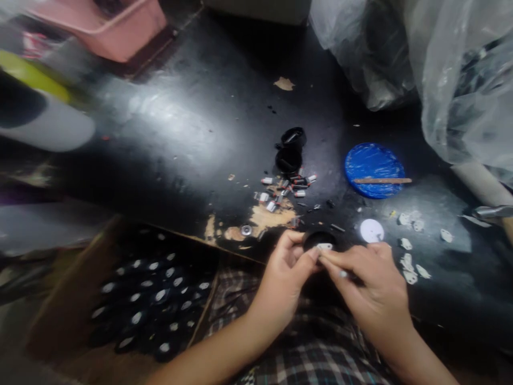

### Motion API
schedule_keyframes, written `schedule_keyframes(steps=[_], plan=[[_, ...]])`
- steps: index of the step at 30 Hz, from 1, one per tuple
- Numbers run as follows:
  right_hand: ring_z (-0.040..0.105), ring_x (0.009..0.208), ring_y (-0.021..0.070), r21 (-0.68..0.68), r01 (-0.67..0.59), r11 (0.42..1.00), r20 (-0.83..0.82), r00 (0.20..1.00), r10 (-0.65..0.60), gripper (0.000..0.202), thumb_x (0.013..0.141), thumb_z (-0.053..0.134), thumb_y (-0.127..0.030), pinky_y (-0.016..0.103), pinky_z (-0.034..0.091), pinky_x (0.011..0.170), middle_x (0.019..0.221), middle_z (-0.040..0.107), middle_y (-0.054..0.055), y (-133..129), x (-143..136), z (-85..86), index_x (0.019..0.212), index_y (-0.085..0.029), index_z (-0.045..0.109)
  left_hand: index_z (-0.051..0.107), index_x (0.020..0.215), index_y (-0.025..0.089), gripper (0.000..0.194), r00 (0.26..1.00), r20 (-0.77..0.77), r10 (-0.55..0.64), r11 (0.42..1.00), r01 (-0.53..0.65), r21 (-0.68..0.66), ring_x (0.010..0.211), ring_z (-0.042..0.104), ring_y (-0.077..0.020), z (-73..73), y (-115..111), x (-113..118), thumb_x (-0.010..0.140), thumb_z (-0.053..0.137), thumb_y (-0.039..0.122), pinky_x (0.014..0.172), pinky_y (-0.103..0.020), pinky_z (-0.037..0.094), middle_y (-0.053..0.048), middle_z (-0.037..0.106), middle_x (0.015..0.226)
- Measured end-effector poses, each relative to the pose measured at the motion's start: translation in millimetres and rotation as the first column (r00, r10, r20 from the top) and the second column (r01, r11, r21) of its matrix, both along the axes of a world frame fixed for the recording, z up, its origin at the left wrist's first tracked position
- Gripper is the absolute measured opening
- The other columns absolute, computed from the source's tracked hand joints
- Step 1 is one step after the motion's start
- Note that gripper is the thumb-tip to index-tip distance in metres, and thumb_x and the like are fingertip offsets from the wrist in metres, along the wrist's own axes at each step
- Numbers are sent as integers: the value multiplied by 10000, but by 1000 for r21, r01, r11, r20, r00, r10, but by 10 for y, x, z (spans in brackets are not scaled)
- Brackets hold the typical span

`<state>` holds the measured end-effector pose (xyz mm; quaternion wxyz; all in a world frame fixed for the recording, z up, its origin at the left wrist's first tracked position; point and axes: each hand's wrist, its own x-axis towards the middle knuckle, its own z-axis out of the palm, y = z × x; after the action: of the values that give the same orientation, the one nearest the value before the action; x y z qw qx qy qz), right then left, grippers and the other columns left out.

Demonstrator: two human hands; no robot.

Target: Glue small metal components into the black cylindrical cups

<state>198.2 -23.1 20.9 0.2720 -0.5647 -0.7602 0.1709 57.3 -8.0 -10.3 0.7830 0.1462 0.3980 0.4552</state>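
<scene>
My left hand (290,267) is closed around a round black part (319,238) near the table's front edge. A small white piece (325,246) lies on that part, at my left thumb tip. My right hand (366,278) is pinched at the white piece, its thumb and forefinger meeting my left thumb; a thin dark object (349,275) shows under its fingers. Beyond my hands are small silver and red cylinders (271,205) and black round cups (288,159). White flat pieces (406,244) and a white disc (372,231) lie to the right.
A blue round lid (371,160) carries a wooden stick (382,181). Clear plastic bags (449,80) stand at the back right, a pink bin (120,32) at the back left. Below the edge on the left, a cardboard box (60,299) holds several black parts with white pieces.
</scene>
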Motion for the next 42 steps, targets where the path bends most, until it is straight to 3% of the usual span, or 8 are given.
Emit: schedule_keyframes(steps=[5,12,16,23,28,36,39,42], plan=[[622,713,124,-121,-266,957,-139,959,249,124,956,584,-271,291,421,694,852,720,-41,61,-41,65,1051,-299,658,569,993,220,215,959,-272,-78,993,100,65,862,684,-164,-99,-243,-403,860,673,354,788,-287,540,-21,719,915],[663,632,142,-98,-250,963,-190,955,228,223,928,570,-475,248,485,538,780,728,-14,253,-122,72,952,-321,728,602,1122,205,334,444,-877,184,969,-233,85,1197,589,-280,-657,-791,-1834,854,603,405,1097,-491,372,-107,662,1201],[666,711,155,-149,-242,959,-203,956,210,161,921,603,-380,254,511,632,819,736,2,273,-173,6,953,-303,741,627,1182,222,413,266,-909,319,941,-203,271,1383,425,-279,-562,-577,-2048,814,661,406,1194,-474,226,-101,543,1430],[640,713,150,-200,-189,961,-183,971,153,160,939,565,-215,290,476,681,812,721,-33,244,-252,52,945,-296,703,641,1241,249,330,439,-783,440,630,471,618,1203,590,-235,79,881,-1005,924,549,272,1105,-413,370,-76,676,1263],[654,723,141,-183,-160,970,-158,979,131,180,923,561,-165,273,477,665,833,733,-55,192,-184,95,917,-290,692,684,1184,237,426,508,-795,333,543,586,602,1273,521,-299,78,1571,-495,762,717,188,1139,-461,309,-85,648,1290],[646,757,158,-236,-7,972,-171,985,-34,172,938,573,-298,278,507,668,860,715,-28,233,-101,32,1073,-330,676,531,1283,185,451,666,-717,205,747,367,554,1183,601,-275,97,1109,-683,873,626,348,1045,-448,445,-150,609,1290],[637,752,178,-118,99,988,-116,987,-112,438,867,672,-348,298,508,659,905,710,5,314,-160,59,1288,-297,563,544,1198,202,388,946,-321,-37,935,146,324,1026,691,-241,210,661,-564,878,642,397,878,-362,552,-124,672,1196],[627,764,189,8,41,999,-55,998,-40,430,811,707,-279,320,486,690,968,727,28,388,-224,123,1223,-241,591,576,1162,225,360,988,-105,-108,988,119,94,1036,688,-213,231,331,-427,849,701,351,810,-268,547,-92,689,1182]])
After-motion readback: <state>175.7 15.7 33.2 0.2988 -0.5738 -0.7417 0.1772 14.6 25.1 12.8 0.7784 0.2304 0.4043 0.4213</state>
